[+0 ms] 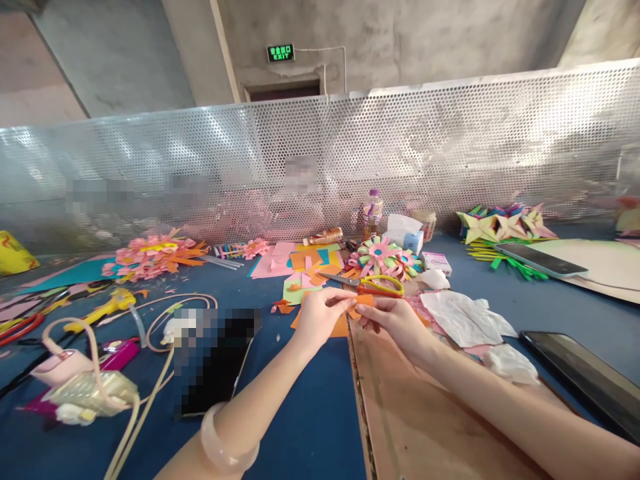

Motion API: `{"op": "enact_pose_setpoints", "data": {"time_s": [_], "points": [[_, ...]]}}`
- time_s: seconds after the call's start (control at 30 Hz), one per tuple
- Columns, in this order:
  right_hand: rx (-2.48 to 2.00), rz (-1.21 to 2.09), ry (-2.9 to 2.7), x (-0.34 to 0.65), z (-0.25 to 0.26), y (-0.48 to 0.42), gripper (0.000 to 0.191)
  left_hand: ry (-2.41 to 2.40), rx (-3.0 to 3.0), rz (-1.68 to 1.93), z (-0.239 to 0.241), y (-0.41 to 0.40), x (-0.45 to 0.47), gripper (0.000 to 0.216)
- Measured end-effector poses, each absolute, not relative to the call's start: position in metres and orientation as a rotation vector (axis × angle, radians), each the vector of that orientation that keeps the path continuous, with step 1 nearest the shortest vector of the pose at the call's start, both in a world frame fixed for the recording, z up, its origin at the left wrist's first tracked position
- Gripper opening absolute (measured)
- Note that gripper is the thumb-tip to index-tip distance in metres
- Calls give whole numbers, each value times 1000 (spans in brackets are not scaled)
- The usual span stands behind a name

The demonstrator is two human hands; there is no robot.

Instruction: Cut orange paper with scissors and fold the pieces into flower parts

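In the head view, your left hand (320,317) pinches the left side of a small orange paper piece (365,302) with thumb and fingertips; your right hand (400,320) pinches its right side. It sits between both hands, just nearer you than the yellow-handled scissors (383,287) on the cluttered worktop (310,427).

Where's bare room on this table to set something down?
On bare blue table, between the left arm and the cardboard; on the cardboard's bare near part; and on the blue between the tissues and cream board. The far middle is crowded with paper, scissors and flowers, the left with cables.
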State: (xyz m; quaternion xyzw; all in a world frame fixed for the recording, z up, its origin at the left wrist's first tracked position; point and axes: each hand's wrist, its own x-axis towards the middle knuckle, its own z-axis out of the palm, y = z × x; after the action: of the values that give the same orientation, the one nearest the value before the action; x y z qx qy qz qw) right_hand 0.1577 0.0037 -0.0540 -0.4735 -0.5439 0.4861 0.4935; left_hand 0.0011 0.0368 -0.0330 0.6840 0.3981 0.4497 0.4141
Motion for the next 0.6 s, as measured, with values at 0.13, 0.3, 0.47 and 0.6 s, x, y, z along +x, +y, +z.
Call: {"op": "enact_pose_setpoints", "data": {"time_s": [0.13, 0.3, 0.47, 0.6], "points": [[-1172, 1164, -1303, 158, -47, 0, 36, 975, 1694, 1124, -32, 36, 2, 16], [-1139, 1187, -1317, 158, -44, -3, 34, 992, 1721, 1152, -33, 32, 4, 18], [-1161, 1212, -1412, 162, -43, 0, 33, 969, 1817, 1121, -32, 32, 3, 16], [-1186, 1215, -1450, 163, -45, 3, 31, 1069, 2091, 1000, -21, 26, 0, 17]]}}
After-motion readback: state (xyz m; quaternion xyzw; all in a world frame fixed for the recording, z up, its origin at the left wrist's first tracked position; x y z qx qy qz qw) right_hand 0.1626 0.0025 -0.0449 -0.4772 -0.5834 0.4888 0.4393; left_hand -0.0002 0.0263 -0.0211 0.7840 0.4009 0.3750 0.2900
